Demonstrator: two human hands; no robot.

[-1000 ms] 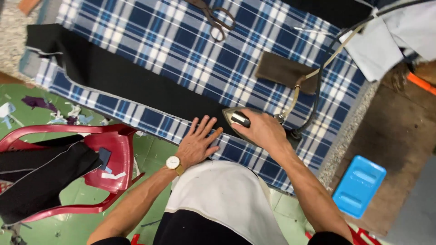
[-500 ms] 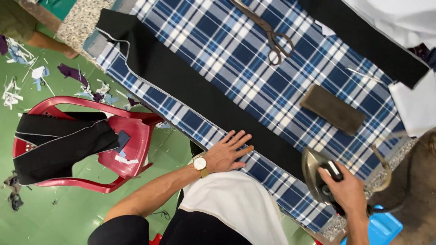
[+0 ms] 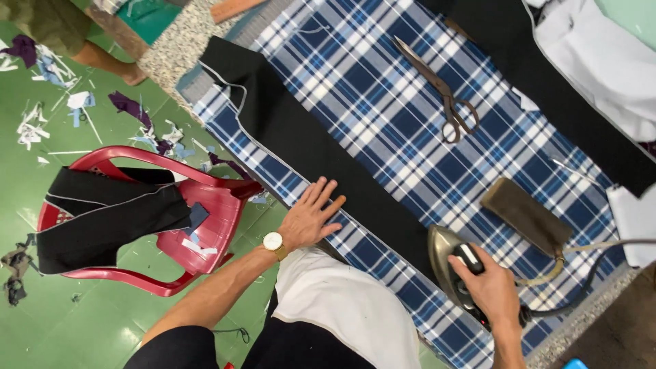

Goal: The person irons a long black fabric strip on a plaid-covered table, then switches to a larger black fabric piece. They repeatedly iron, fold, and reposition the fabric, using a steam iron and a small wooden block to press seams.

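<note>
Red plastic chair stands on the green floor, left of the table, 1 folded black garment draped over it. Left hand, wristwatch on its wrist, lies flat with fingers spread at the near edge of the blue-and-white plaid table cover, fingertips touching the long black fabric strip. Brown metal scissors lie mid-table. Right hand is closed around the handle of the grey metal iron, which sits on the strip's right end near the near-right corner. Dark brown rectangular pad lies just beyond.
</note>
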